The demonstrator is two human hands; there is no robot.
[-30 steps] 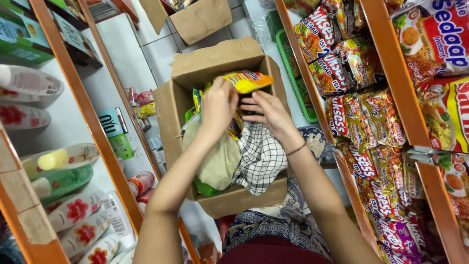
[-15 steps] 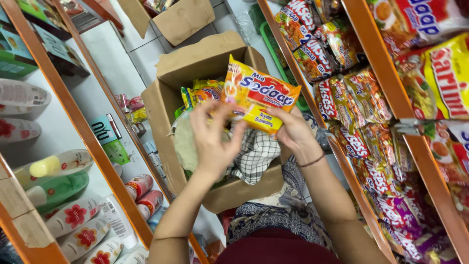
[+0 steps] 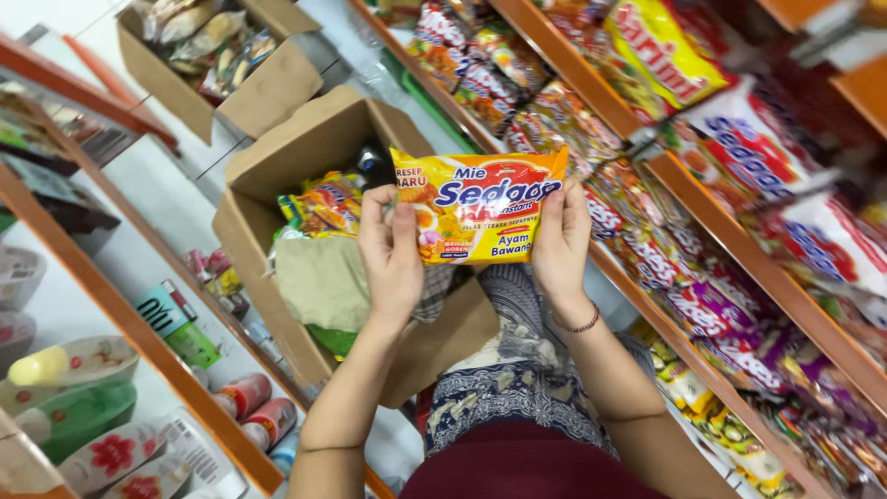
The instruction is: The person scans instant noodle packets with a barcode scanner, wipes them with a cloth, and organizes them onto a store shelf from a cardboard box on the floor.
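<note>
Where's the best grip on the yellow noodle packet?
By its two short ends, hands coming in from either side. The noodle packet is flat and held level, and its crimped end seams give thin edges to pinch. The left hand and right hand grip it that way above the open box.

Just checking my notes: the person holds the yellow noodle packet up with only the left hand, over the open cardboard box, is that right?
Not quite. Both hands hold the yellow noodle packet: the left hand and the right hand grip its two ends, over the open cardboard box. The head view shows this.
</note>
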